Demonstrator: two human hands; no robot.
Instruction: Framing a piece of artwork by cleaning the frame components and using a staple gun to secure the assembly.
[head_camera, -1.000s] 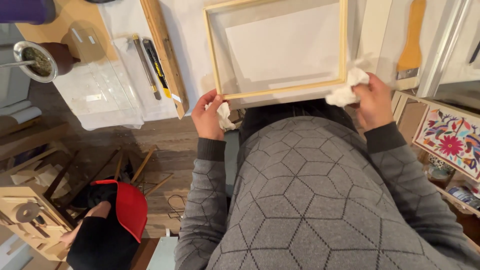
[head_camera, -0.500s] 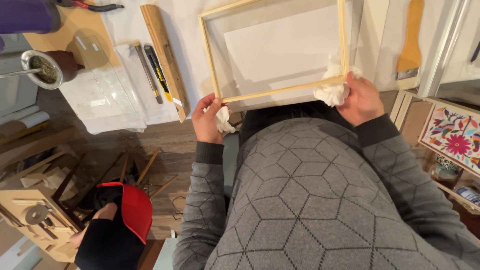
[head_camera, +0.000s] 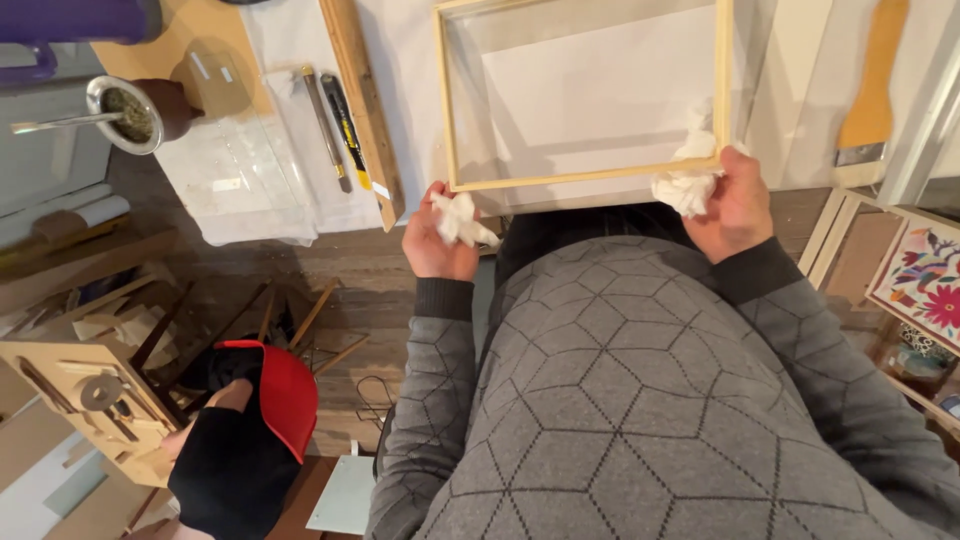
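A light wooden picture frame (head_camera: 586, 177) with a glass pane lies on the white worktop in front of me. My left hand (head_camera: 436, 240) is closed around a crumpled white tissue (head_camera: 461, 218) just off the frame's near left corner, clear of the wood. My right hand (head_camera: 734, 200) grips a second wad of white tissue (head_camera: 688, 180) pressed against the frame's near right corner. My grey patterned sweater fills the lower middle of the view.
Left of the frame lie a long wooden ruler (head_camera: 362, 105), a utility knife (head_camera: 346, 122) and a clear plastic sheet (head_camera: 232, 175). A metal-rimmed cup with a straw (head_camera: 128, 112) stands far left. A wooden-handled scraper (head_camera: 868, 95) lies at right. A person in a red cap (head_camera: 268, 395) crouches below.
My left hand has let go of the frame's corner and pulled back with its tissue. My right hand has slid its tissue up along the right corner. The view has shifted slightly.
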